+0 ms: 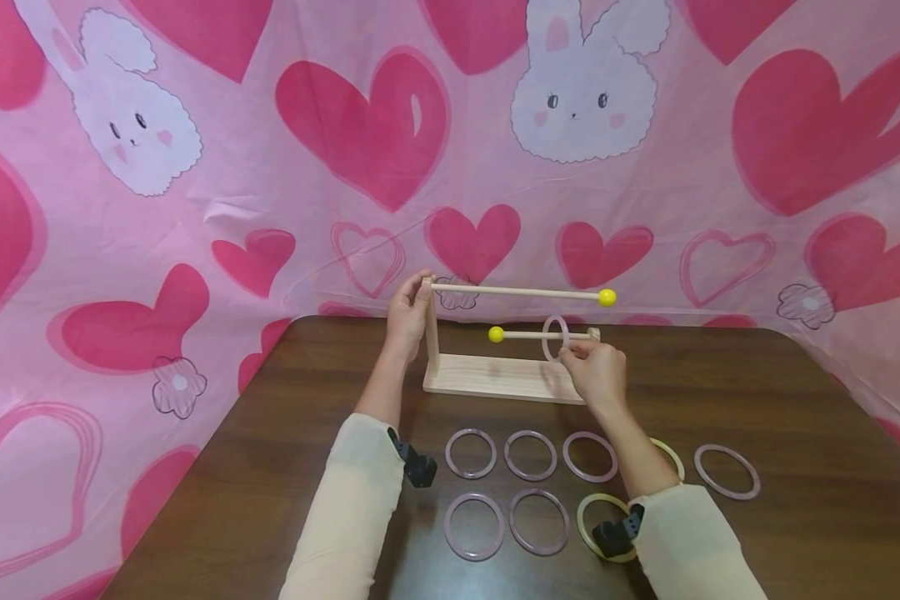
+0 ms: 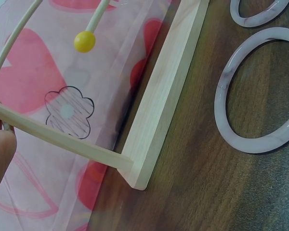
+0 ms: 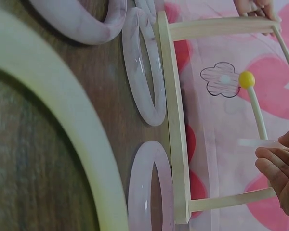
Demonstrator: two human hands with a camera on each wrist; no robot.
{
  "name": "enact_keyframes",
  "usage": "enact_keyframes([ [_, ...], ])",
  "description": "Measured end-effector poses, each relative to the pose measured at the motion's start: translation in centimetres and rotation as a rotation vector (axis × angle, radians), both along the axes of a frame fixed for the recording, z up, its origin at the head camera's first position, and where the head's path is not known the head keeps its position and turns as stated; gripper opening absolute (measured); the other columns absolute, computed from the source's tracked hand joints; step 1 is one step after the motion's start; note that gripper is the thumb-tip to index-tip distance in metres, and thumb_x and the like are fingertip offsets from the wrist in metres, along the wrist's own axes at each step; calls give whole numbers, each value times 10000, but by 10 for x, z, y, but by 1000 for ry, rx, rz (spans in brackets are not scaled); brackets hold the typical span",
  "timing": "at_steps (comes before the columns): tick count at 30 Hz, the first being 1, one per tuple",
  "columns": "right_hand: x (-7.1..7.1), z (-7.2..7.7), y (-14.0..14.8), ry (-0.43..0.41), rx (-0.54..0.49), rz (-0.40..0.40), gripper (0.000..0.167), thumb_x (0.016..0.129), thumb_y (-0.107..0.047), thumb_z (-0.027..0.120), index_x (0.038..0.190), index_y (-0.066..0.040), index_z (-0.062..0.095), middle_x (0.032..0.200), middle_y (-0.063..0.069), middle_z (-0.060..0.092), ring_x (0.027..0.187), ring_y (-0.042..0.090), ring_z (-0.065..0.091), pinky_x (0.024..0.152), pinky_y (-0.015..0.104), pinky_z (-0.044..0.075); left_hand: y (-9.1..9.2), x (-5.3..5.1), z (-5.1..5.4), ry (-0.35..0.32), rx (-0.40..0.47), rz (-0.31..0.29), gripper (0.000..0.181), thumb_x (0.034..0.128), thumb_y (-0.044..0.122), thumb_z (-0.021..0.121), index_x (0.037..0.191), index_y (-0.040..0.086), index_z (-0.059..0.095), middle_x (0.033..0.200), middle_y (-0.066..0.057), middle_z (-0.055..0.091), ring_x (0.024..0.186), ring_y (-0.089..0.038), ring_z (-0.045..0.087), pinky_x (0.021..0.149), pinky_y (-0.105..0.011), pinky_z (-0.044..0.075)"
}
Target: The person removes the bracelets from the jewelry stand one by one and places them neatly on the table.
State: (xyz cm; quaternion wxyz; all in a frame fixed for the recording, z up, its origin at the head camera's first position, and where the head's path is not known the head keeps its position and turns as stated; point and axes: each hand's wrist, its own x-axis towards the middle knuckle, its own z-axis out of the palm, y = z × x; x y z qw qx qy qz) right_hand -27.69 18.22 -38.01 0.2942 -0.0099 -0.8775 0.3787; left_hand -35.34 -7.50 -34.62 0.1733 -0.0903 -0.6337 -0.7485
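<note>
A wooden stand (image 1: 506,377) with two horizontal rods sits toward the back of the table. Its tall left post is gripped near the top by my left hand (image 1: 408,321). The upper rod (image 1: 517,291) points right and ends in a yellow ball; the lower rod (image 1: 528,336) points left from the short right post, with a yellow ball (image 3: 246,80) on its tip. Around the lower rod hangs a pale purple ring (image 1: 546,340), its lower right edge pinched between the thumb and fingers of my right hand (image 1: 598,372).
Several purple rings (image 1: 471,454) lie in two rows on the brown table (image 1: 330,500) in front of the stand. Two yellow rings (image 1: 587,533) lie among them, partly covered by my right arm. One purple ring (image 1: 727,472) lies farther right. Behind hangs a pink heart-patterned cloth (image 1: 480,175).
</note>
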Motion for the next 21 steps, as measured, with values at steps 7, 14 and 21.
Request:
enact_keyframes([
  [7, -1, -1, -2, 2, 5, 5, 160, 772, -98, 658, 882, -15, 740, 754, 115, 697, 711, 294, 647, 579, 407, 471, 0, 0, 0, 0, 4, 0, 335, 935, 116, 522, 1239, -23, 536, 1221, -151, 575, 1102, -198, 515, 948, -284, 409],
  [14, 0, 0, -5, -6, -7, 17, 163, 777, -98, 665, 896, -14, 737, 754, 113, 698, 698, 277, 645, 554, 375, 464, -1, -1, -1, -7, 0, -3, 336, 936, 128, 523, 1241, -12, 540, 1216, -143, 578, 1080, -189, 519, 940, -291, 415],
  [21, -1, 0, -7, -8, -20, 29, 153, 776, -102, 668, 884, -21, 741, 753, 103, 699, 694, 263, 646, 550, 357, 465, 0, -1, 0, -5, -3, 4, 340, 934, 147, 528, 1230, -21, 544, 1201, -137, 588, 1070, -189, 518, 942, -301, 415],
])
